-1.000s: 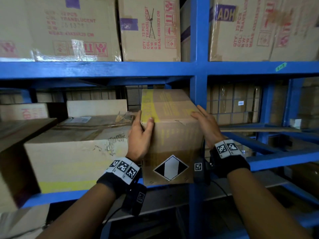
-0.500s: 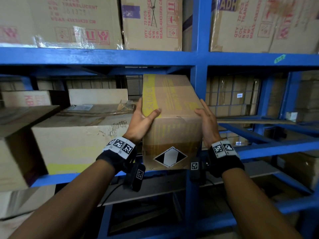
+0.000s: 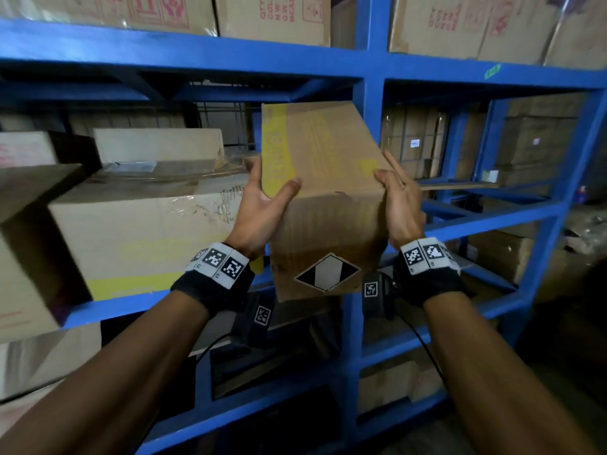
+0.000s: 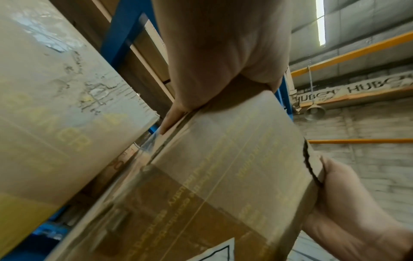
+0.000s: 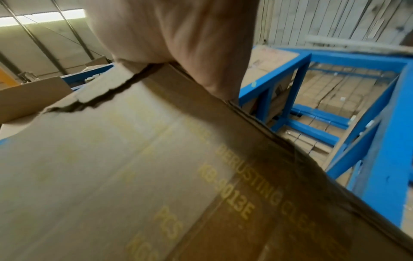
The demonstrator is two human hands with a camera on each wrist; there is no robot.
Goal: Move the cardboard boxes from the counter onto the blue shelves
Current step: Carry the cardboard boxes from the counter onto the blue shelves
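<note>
I hold a brown cardboard box [image 3: 325, 198] with yellow print and a black-and-white diamond label, tilted, at the mouth of the middle level of the blue shelves [image 3: 197, 57]. My left hand [image 3: 264, 200] grips its upper left edge, thumb hooked over the top. My right hand [image 3: 399, 198] clasps the right side, thumb on the top edge. In the left wrist view the box [image 4: 212, 176] shows a torn seam near the right hand [image 4: 346, 203], with the left hand [image 4: 223, 53] above it. In the right wrist view the right hand [image 5: 178, 35] lies along the box [image 5: 134, 176].
A large box with a yellow band [image 3: 141, 231] fills the same shelf just left of the held box. A blue upright post [image 3: 372, 126] stands right behind it. More boxes [image 3: 272, 14] line the upper shelf, and stacked cartons [image 3: 532, 142] fill the right bay.
The box has come up a little at the shelf opening and tipped more. Both hands keep their hold on its sides. The head view has dropped lower on the rack.
</note>
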